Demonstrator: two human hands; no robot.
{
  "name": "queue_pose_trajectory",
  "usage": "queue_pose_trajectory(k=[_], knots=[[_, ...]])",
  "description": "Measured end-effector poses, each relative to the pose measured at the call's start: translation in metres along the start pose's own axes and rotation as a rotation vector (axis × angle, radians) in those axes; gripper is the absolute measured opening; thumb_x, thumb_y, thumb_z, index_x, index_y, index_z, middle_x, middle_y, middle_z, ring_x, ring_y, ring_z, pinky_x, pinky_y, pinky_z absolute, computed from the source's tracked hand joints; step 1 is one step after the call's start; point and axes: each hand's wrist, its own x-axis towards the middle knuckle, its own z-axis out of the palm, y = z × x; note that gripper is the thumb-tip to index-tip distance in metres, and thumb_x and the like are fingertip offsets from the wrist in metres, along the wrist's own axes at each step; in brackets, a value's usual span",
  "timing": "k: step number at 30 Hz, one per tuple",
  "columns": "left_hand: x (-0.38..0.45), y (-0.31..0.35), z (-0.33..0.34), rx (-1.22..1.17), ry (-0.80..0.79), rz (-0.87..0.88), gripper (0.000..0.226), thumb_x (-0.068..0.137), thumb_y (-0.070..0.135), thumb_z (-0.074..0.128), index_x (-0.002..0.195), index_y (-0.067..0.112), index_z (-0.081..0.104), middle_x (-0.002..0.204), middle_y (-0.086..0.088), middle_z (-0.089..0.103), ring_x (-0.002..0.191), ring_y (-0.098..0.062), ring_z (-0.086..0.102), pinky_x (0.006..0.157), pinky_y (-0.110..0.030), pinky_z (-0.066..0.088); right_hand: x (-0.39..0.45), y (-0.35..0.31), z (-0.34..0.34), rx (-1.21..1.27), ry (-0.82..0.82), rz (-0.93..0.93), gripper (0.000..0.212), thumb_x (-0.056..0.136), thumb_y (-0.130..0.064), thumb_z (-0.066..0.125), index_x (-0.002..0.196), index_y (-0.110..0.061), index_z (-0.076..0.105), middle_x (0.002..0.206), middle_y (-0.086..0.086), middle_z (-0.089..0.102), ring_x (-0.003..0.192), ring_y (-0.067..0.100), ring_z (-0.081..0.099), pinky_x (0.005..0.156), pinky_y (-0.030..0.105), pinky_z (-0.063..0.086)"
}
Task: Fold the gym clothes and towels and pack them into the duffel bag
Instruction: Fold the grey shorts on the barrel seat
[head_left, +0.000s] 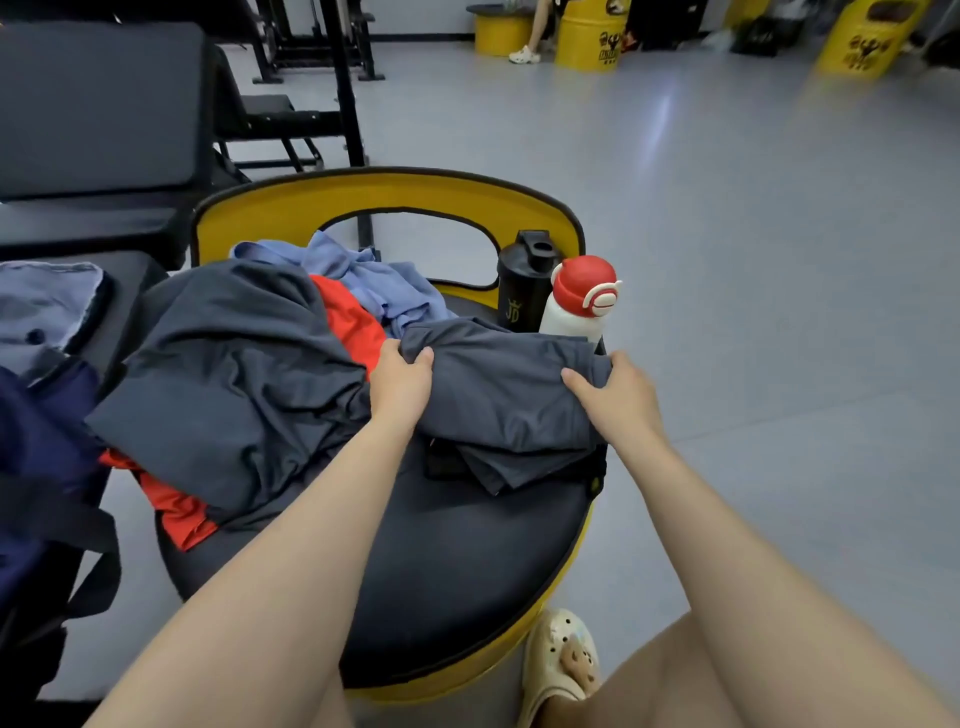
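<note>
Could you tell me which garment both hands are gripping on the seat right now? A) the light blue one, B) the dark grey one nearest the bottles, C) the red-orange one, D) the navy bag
B: the left hand and right hand each pinch an end of the dark grey garment.

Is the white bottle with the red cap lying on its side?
No, the white bottle stands upright at the back of the black seat, right beside the black shaker.
</note>
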Motion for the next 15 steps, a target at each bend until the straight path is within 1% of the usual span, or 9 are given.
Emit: queue_pose_trajectory(k=[3, 5, 8, 10, 13, 15], knots=[[0.003, -0.010, 0.004, 0.062, -0.018, -0.006, 0.027, 0.094, 0.023, 0.053, 0.111, 0.002, 0.052, 0.114, -0.019, 0.059, 0.109, -0.033, 0.053, 0.082, -0.032, 0.036, 0.000, 0.001, 0.010, -0.100, -0.003, -0.067, 0.047, 0.089, -0.043, 0.059, 0.116, -0.005, 0.051, 0.114, 0.011, 0.055, 0.105, 0.028, 0.054, 0.077, 0.030, 0.039], [0.005, -0.012, 0.005, 0.079, -0.032, -0.023, 0.024, 0.094, 0.024, 0.053, 0.107, 0.004, 0.052, 0.113, -0.018, 0.060, 0.107, -0.032, 0.054, 0.078, -0.030, 0.034, 0.002, -0.001, 0.010, -0.129, -0.023, -0.078, 0.043, 0.089, -0.042, 0.060, 0.112, -0.006, 0.052, 0.111, 0.010, 0.056, 0.103, 0.028, 0.054, 0.076, 0.030, 0.039], [0.013, -0.004, 0.001, 0.027, -0.037, -0.016, 0.017, 0.091, 0.025, 0.056, 0.098, 0.011, 0.051, 0.109, -0.016, 0.061, 0.104, -0.031, 0.055, 0.087, -0.036, 0.041, 0.006, -0.006, -0.003, -0.015, -0.028, -0.026, 0.037, 0.087, -0.039, 0.064, 0.104, -0.008, 0.054, 0.100, 0.005, 0.057, 0.090, 0.022, 0.052, 0.072, 0.030, 0.039], [0.015, 0.002, -0.003, -0.024, -0.070, -0.006, 0.015, 0.091, 0.026, 0.056, 0.095, 0.013, 0.048, 0.101, -0.011, 0.058, 0.098, -0.026, 0.054, 0.087, -0.036, 0.042, 0.007, -0.007, -0.012, 0.057, -0.035, 0.007, 0.037, 0.086, -0.040, 0.065, 0.105, -0.009, 0.054, 0.098, 0.002, 0.056, 0.089, 0.019, 0.049, 0.071, 0.030, 0.040], [0.011, 0.003, -0.008, -0.073, -0.132, -0.020, 0.015, 0.093, 0.024, 0.055, 0.101, 0.012, 0.048, 0.101, -0.005, 0.054, 0.093, -0.021, 0.050, 0.083, -0.033, 0.041, 0.003, -0.006, -0.017, 0.100, -0.113, 0.058, 0.042, 0.086, -0.042, 0.064, 0.112, -0.010, 0.054, 0.100, 0.001, 0.054, 0.092, 0.019, 0.050, 0.074, 0.034, 0.047], [0.005, 0.000, -0.014, -0.107, -0.151, -0.048, 0.019, 0.094, 0.022, 0.054, 0.109, 0.010, 0.049, 0.101, -0.004, 0.053, 0.093, -0.020, 0.050, 0.077, -0.030, 0.040, -0.003, -0.005, -0.014, 0.099, -0.173, 0.073, 0.044, 0.087, -0.041, 0.065, 0.115, -0.010, 0.054, 0.101, 0.000, 0.053, 0.092, 0.018, 0.049, 0.073, 0.033, 0.045]])
